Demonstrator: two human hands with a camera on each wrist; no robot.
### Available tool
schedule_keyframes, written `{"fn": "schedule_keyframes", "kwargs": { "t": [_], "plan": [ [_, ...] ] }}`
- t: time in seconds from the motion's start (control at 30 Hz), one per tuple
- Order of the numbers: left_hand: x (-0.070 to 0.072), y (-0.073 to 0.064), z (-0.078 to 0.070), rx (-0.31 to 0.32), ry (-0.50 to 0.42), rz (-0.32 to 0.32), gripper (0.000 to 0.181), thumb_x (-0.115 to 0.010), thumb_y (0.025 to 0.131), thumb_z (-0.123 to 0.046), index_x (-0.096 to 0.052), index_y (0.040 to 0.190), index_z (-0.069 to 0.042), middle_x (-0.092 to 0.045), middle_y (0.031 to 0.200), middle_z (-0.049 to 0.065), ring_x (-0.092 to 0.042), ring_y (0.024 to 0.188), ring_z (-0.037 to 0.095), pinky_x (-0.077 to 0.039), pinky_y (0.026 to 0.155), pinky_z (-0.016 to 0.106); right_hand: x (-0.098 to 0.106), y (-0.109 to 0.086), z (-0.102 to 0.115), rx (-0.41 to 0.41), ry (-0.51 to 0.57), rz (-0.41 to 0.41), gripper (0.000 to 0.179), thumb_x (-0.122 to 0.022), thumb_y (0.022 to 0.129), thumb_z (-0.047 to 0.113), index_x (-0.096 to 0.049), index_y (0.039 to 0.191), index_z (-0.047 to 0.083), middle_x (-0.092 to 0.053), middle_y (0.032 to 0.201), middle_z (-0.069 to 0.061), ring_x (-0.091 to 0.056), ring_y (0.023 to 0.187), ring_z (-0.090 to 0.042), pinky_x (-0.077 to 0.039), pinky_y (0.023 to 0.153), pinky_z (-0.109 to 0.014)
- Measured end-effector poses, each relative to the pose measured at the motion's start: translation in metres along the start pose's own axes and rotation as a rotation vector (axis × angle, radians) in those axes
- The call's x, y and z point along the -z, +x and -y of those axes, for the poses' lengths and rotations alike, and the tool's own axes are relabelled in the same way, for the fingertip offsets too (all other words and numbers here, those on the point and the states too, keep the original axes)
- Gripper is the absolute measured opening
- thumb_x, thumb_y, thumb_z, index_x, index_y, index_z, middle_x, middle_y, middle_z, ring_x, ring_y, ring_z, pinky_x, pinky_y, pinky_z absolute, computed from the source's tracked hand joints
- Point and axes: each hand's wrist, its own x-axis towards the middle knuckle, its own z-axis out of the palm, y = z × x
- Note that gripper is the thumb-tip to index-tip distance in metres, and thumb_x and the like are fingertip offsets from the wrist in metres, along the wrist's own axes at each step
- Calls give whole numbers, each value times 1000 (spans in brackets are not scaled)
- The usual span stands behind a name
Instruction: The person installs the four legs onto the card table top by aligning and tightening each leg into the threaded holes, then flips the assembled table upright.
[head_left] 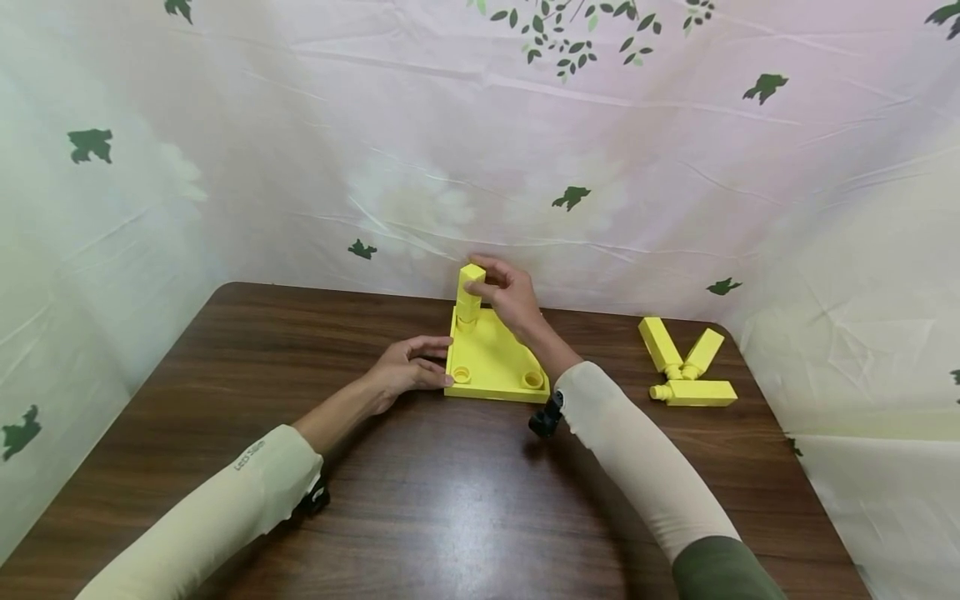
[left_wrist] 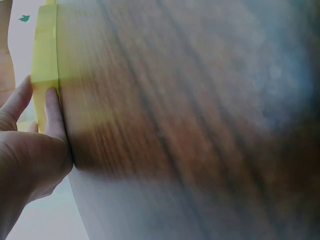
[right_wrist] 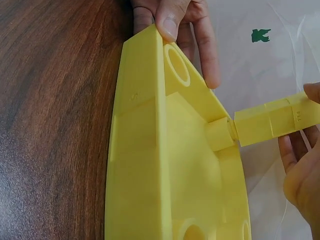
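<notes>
A yellow square tray-like base (head_left: 498, 354) with raised round sockets at its corners lies on the table. My right hand (head_left: 513, 296) pinches a yellow square leg (head_left: 468, 296) near its top, holding it upright over the far left socket. In the right wrist view the lower end of the leg (right_wrist: 270, 120) meets that socket (right_wrist: 221, 134), with a thin gap along the joint. My left hand (head_left: 408, 367) rests against the left side of the base, its thumb (right_wrist: 170, 27) at the near left corner and its fingers fairly straight along the edge.
Three more yellow legs (head_left: 693, 393) with threaded-looking ends lie together at the right of the dark wooden table (head_left: 465, 500). A pale cloth (head_left: 420, 125) printed with leaves and birds hangs close behind the table and along both sides.
</notes>
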Motion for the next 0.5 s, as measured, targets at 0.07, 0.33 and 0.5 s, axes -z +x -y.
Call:
{"fn": "schedule_keyframes", "kwargs": {
  "t": [0.07,0.33,0.5],
  "plan": [
    [0,0,0,-2,3,1,77,-86,95,6,-58,164,-13,-56,163,21,-71,113,19,-69,97,29,0,0,-2,29,-16,4,50,-84,103,17,-72,152,16,-74,149,-12,-74,125,-27,-66,95,-43],
    [0,0,0,-9,-8,9,77,-85,95,7,-57,165,-11,-56,163,22,-72,111,17,-68,95,28,-2,-2,-3,91,-69,8,50,-84,105,21,-72,152,14,-75,140,-13,-74,112,-23,-65,95,-64],
    [0,1,1,-7,-12,12,78,-85,95,7,-57,165,-11,-56,163,22,-72,111,17,-68,95,27,-1,-3,-2,93,-104,4,48,-81,105,22,-72,152,13,-74,144,-13,-69,122,-28,-66,92,-49]
  ]
}}
